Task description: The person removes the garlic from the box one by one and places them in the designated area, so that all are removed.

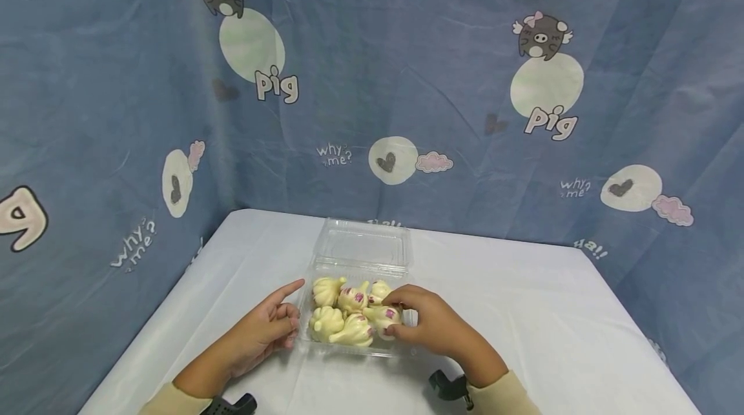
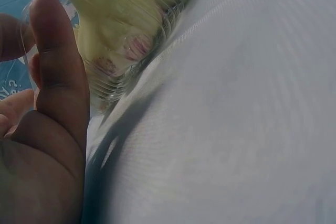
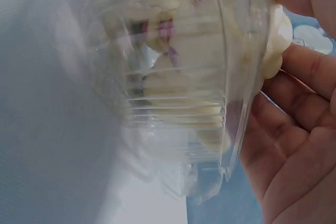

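Observation:
A clear plastic clamshell box (image 1: 383, 352) stands on the table with its lid (image 1: 363, 244) folded back. Several cream-yellow garlic bulbs (image 1: 351, 331) lie in it, some with purple patches. My right hand (image 1: 433, 321) reaches over the box's right side, its thumb and fingers around the rightmost garlic bulb (image 1: 382, 318); in the right wrist view this bulb (image 3: 278, 40) shows above the rim. Beside the box's left wall is my left hand (image 1: 267, 331), index finger extended and the other fingers bent, holding nothing. From the left wrist view, I cannot tell whether its thumb (image 2: 58, 51) touches the wall.
A white cloth covers the table (image 1: 523, 312). Behind and to the left hangs a blue curtain (image 1: 360, 79) printed with pigs and words. A dark strapped device (image 1: 447, 386) is at the right wrist, and another (image 1: 232, 405) at the left.

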`<state>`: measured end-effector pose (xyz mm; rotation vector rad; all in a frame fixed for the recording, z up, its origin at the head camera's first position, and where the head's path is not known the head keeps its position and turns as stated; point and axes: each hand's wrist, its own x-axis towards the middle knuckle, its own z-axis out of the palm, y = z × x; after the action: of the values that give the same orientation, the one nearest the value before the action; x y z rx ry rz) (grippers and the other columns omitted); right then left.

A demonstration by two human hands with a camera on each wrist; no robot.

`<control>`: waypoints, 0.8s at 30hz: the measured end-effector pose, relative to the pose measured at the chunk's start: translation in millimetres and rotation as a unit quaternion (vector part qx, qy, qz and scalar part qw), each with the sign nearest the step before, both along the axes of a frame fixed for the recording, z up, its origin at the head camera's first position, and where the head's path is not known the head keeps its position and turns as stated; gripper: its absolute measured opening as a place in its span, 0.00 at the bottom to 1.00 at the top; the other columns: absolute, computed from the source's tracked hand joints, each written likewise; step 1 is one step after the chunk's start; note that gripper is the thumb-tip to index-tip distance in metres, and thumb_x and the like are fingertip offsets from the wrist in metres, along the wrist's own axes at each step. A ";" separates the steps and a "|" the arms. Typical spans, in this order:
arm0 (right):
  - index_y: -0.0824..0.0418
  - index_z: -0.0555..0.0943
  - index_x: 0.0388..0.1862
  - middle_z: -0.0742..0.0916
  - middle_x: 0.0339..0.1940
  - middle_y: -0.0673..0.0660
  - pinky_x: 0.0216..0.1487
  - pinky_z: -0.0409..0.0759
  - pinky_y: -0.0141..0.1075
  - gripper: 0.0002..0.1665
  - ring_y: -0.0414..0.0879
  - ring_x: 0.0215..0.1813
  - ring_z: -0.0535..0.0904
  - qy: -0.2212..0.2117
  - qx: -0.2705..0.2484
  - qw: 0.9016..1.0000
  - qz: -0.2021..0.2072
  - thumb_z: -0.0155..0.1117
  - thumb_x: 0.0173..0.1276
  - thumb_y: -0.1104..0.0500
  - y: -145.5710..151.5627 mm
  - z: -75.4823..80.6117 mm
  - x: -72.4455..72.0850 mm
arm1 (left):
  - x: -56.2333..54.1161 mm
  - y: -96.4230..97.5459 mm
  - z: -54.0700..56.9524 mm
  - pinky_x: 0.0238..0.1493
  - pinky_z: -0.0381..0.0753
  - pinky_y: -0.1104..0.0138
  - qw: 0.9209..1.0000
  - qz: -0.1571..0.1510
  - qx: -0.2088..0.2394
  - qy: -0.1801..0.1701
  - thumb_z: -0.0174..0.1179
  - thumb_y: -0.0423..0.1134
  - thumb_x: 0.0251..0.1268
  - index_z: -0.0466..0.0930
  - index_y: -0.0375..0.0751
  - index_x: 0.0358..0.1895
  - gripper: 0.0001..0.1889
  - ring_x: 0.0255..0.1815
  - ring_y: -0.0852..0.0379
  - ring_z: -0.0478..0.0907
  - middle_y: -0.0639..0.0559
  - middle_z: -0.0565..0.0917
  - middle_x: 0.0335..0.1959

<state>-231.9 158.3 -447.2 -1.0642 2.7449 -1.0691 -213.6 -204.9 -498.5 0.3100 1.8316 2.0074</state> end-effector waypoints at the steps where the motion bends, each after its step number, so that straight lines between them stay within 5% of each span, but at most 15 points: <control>1: 0.47 0.85 0.57 0.86 0.55 0.39 0.60 0.83 0.40 0.20 0.37 0.55 0.81 -0.005 -0.007 1.000 0.002 0.76 0.66 0.54 0.3 0.3 -0.3 | 0.0 0.1 0.0 0.36 0.83 0.70 1.000 0.001 -0.001 -0.001 0.56 0.27 0.76 0.40 0.50 0.86 0.44 0.34 0.61 0.74 0.55 0.74 0.38; 8: 0.48 0.85 0.58 0.86 0.57 0.43 0.66 0.82 0.41 0.21 0.42 0.61 0.82 -0.055 -0.071 0.996 0.003 0.76 0.66 0.58 3.7 -0.8 -4.2 | 0.0 0.7 0.9 0.36 0.83 0.70 1.000 0.002 -0.002 -0.003 0.56 0.27 0.77 0.40 0.50 0.86 0.44 0.35 0.61 0.75 0.55 0.73 0.38; 15: 0.55 0.84 0.60 0.85 0.60 0.51 0.68 0.80 0.39 0.22 0.50 0.66 0.81 -0.085 -0.147 0.985 -0.040 0.75 0.69 0.59 8.0 -3.2 -8.0 | -0.3 0.7 0.5 0.36 0.83 0.71 1.000 0.000 -0.002 -0.002 0.55 0.27 0.77 0.40 0.49 0.87 0.44 0.35 0.62 0.74 0.55 0.73 0.38; 24: 0.60 0.84 0.59 0.85 0.63 0.59 0.63 0.82 0.34 0.20 0.54 0.70 0.79 -0.131 -0.269 0.944 -0.142 0.74 0.70 0.59 15.7 -7.5 -16.6 | 0.6 1.6 2.2 0.35 0.83 0.71 1.000 0.003 -0.003 -0.005 0.56 0.27 0.76 0.41 0.50 0.86 0.44 0.34 0.61 0.74 0.54 0.73 0.38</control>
<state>-248.5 174.0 -454.7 -0.4867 2.4923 -1.9197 -213.1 -203.3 -496.3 0.2930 1.8348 2.0032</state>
